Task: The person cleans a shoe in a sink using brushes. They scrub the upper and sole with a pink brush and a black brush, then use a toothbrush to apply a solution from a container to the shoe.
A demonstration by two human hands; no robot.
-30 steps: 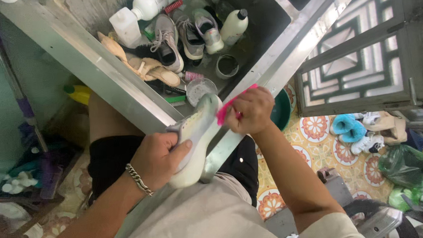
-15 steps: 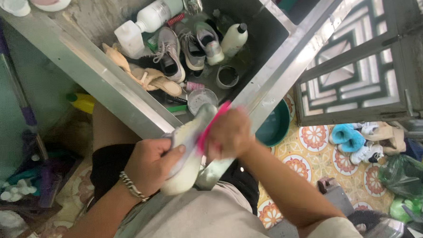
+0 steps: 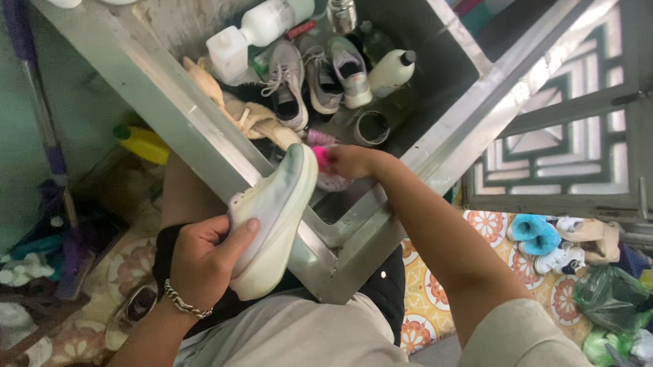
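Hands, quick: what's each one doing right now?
Left hand: closed around a pale shoe.
Right hand: closed on a pink brush at the shoe's toe.

3 white plastic bottles in the sink: a big one (image 3: pixel 279 17) and a squarish jug (image 3: pixel 229 54) far above the right hand (image 3: pixel 351 160), a black-capped one (image 3: pixel 391 70) just above it.

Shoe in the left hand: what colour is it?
Off-white, with a greenish-grey tinge across the sole side; the shoe shows best in the head view, gripped by the left hand.
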